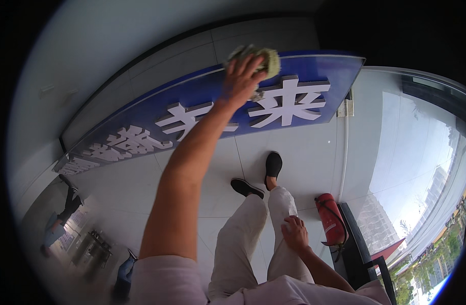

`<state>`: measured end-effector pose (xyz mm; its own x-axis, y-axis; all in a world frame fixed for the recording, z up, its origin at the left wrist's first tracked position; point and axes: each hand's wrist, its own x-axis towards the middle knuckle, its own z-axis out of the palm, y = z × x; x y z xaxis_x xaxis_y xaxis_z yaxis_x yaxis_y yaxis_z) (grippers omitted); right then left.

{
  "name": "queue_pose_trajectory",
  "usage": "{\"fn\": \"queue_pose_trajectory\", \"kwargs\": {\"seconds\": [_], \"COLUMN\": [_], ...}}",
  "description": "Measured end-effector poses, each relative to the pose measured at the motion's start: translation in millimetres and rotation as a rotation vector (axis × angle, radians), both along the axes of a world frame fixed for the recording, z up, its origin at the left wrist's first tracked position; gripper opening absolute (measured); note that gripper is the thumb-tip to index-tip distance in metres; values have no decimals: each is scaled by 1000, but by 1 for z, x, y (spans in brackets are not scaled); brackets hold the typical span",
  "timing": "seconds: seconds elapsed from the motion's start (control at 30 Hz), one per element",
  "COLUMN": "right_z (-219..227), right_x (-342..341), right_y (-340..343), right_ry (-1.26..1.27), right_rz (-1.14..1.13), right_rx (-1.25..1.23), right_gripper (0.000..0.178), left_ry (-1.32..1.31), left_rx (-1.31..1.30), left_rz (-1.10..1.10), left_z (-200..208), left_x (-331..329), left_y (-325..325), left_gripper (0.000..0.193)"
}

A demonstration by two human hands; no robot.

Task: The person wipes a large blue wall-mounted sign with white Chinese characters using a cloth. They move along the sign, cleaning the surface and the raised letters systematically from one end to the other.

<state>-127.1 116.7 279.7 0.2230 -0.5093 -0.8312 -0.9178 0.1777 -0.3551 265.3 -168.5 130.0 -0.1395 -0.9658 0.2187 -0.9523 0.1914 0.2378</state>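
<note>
Arm stretched toward 12 o'clock, a person's left hand (pixel 239 81) clutches a bunched yellow-green cloth (pixel 271 62) at the upper edge of a long blue sign (pixel 342 71) running from 9 to 2 o'clock. Its fingers are partly bent over the cloth; blur hides how firm the hold is. The right hand (pixel 295 234), fingers loosely parted and no object in its grip, rests on the right leg (pixel 282 203) at 5 o'clock. Raised white letters (pixel 290 104) look the likeliest trouble: their hard corners could snag a loose fold and tug the cloth free. The long reach, above closely set black shoes (pixel 273 165), could pull the body off balance toward the sign. A sidestep could knock the red extinguisher (pixel 330 219) at 4 o'clock.
</note>
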Motion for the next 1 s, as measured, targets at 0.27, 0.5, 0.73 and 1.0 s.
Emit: {"fn": "queue_pose_trajectory", "kwargs": {"seconds": [0.27, 0.5, 0.73, 1.0], "right_z": [-1, 9, 2, -4], "right_x": [7, 44, 96, 190], "right_y": [29, 75, 142, 161], "right_ry": [46, 127, 196, 47], "right_rz": [-87, -111, -212, -172], "right_rx": [-45, -136, -166, -409], "right_gripper": [29, 28, 27, 26], "left_ry": [-169, -21, -260, -405], "left_rx": [182, 29, -11, 198], "left_rz": [186, -62, -297, -239], "left_z": [18, -16, -16, 21], "left_x": [147, -102, 6, 248], "left_y": [105, -112, -25, 154], "left_gripper": [23, 30, 30, 28]}}
